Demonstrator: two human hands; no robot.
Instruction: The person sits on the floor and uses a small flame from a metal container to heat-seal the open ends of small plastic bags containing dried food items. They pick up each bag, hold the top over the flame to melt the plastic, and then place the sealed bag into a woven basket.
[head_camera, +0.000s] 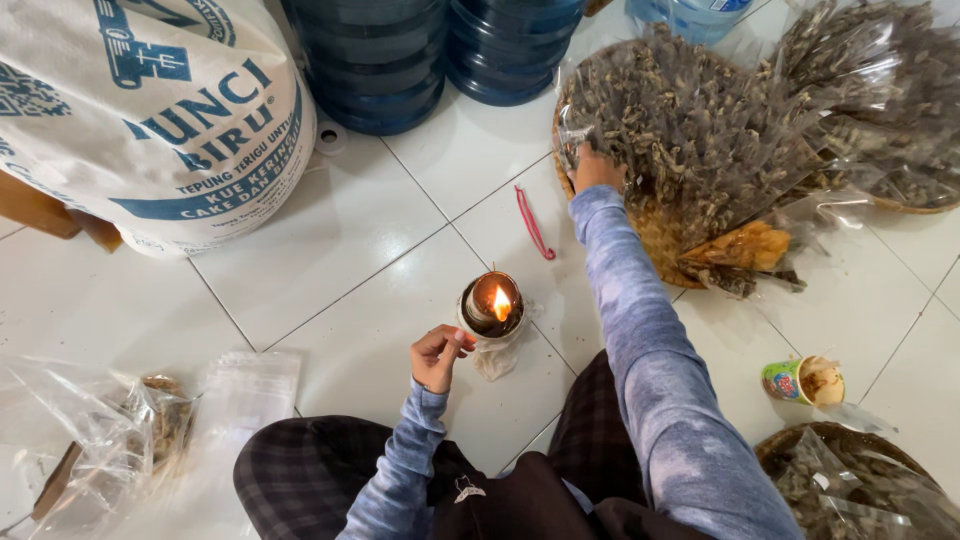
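I sit on a white tiled floor. My left hand (437, 355) is closed, fingers pinched at the rim of a small dark candle pot (491, 304) with a burning flame. My right hand (594, 168) reaches forward to clear plastic bags of dried brown snack pieces (690, 130) piled on a woven tray (668, 240); its fingers are half hidden by the plastic, touching a bag. A white rag (497, 358) lies under the pot.
A large white printed flour sack (150, 100) stands at the back left, with blue water jugs (380, 60) behind. A pink rubber band (534, 223), empty plastic bags (245, 385), a small green cup (803, 380) and another basket (850, 480) lie around.
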